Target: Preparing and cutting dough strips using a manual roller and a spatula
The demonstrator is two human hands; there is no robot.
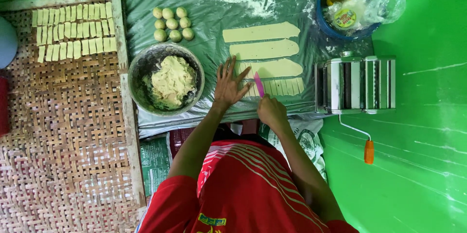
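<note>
While the left hand [228,83] presses flat, fingers spread, the right hand [271,110] grips a pink cutter [259,84] — blade pointing away, crossing the sideways-lying dough strip [277,87].

Plastic sheet [214,4]: dough strips [262,48] lie stacked at its centre, the cut strip [279,87] nearest its front edge. Dough balls [172,24] sit left of the strips; the bowl [141,67] lies before the balls. Pasta roller [355,84] stands at the right edge, basin [323,21] behind it. Woven tray [63,131] lies left, cut pieces [73,31] in its far corner.
</note>
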